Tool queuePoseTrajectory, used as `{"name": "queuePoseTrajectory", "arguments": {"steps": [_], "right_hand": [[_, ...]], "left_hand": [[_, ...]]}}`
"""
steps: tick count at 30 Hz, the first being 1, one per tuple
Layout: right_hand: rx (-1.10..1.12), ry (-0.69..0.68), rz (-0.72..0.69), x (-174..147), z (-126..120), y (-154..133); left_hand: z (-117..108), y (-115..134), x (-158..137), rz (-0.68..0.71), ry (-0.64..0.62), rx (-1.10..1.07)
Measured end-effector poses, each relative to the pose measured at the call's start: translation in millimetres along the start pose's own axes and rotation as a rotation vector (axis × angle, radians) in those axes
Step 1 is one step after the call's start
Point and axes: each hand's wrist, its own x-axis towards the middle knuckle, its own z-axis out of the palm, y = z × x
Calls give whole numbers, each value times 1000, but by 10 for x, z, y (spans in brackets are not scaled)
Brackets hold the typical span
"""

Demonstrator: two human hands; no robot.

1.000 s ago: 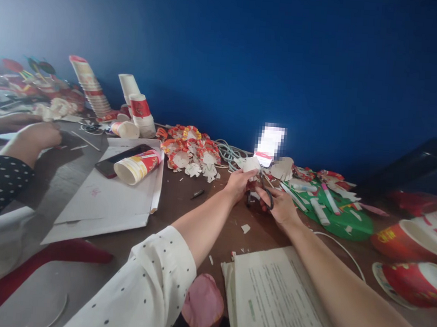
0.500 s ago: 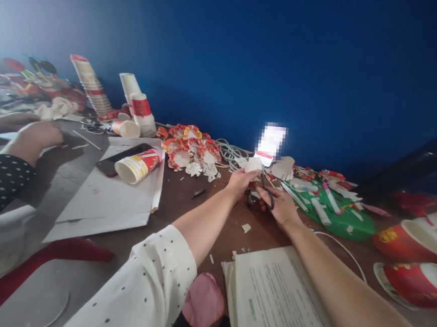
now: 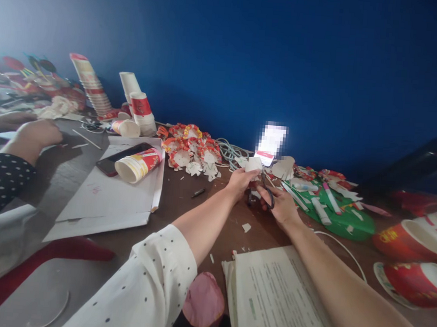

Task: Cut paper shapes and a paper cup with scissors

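Observation:
Pinched in my left hand [image 3: 240, 182] is a small white piece of paper [image 3: 254, 164]. My right hand [image 3: 282, 206] is closed around the dark handles of a pair of scissors [image 3: 270, 198]. The scissor blades point up toward the paper's right edge; whether they touch it I cannot make out. Just beyond both hands stands a lit phone [image 3: 271, 142], its screen blurred. Paper scraps [image 3: 246, 227] lie on the brown table below my hands.
Cut red-and-white cup pieces [image 3: 191, 149] are heaped left of the phone. Pens rest on a green sheet [image 3: 361, 225] to the right. A printed booklet [image 3: 279, 299] lies in front. Paper cups [image 3: 137, 164] stand and lie around. Another person's hand [image 3: 41, 134] is at far left.
The scissors and my right fingers have shifted very slightly against the paper. My left hand stays in place with the paper, and the rest looks the same.

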Motion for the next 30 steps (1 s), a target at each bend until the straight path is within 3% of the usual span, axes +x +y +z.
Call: {"name": "queuePoseTrajectory", "arguments": {"steps": [30], "right_hand": [[22, -23, -39, -12, 13, 12]], "left_hand": [[-2, 14, 7, 29, 48, 29]]}}
